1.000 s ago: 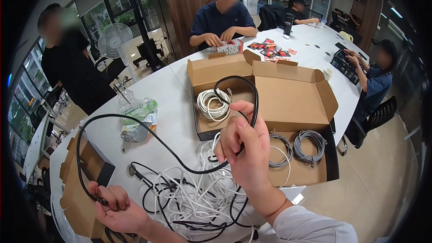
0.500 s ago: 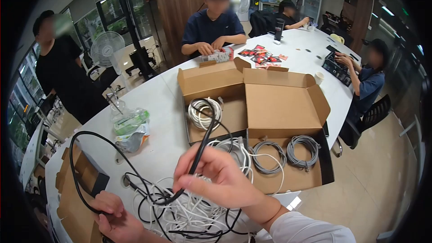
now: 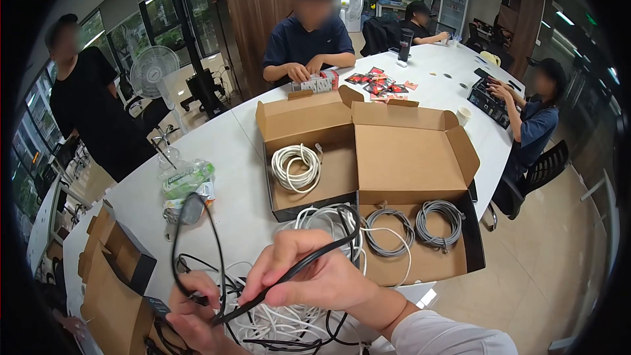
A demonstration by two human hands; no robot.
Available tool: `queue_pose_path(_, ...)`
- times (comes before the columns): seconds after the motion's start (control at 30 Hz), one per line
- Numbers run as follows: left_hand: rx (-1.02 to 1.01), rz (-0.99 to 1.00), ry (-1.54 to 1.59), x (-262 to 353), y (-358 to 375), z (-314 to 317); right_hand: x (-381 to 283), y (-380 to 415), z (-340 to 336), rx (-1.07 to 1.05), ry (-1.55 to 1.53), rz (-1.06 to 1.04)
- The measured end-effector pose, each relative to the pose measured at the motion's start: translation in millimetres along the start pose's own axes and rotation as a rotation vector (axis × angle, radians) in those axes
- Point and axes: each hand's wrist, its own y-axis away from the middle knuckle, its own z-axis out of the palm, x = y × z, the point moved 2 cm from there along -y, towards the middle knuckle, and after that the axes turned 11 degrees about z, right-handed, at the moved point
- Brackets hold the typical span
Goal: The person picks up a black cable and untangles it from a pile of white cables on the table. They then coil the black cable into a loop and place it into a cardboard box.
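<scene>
A black cable [image 3: 304, 261] runs between my two hands above a tangled pile of white and black cables [image 3: 296, 319]. My right hand [image 3: 315, 273] pinches the cable between thumb and fingers, and a bend of it stands out beyond the fingertips. At the lower left, my left hand [image 3: 196, 309] is closed round the same cable, with a black loop rising above it. Behind the pile, one open cardboard box [image 3: 338, 158] holds a coiled white cable [image 3: 296, 168]. The open box beside it [image 3: 413, 154] holds two coiled grey cables [image 3: 439, 225].
Another open box [image 3: 112, 283] lies at the left. Plastic packaging [image 3: 187, 184] sits on the white table [image 3: 230, 158]. Red packets [image 3: 380, 84] and a white cup [image 3: 463, 115] are farther back. Several people are around the table, one handling a black device [image 3: 490, 106].
My left hand has moved right, towards my right hand. The cable in my right hand has swung from steep to slanting right, and its loop at the left has become narrower.
</scene>
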Motion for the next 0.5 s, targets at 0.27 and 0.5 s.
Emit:
queue_pose_path(0.27, -0.221, -0.189, -0.119, -7, 5, -10, -5, 3, -14, 0.238, -0.115, -0.317)
queue_pose_path(0.5, -0.613, -0.380, 0.150, -9, 3, -11, -10, 9, -27, 0.324, -0.178, -0.535)
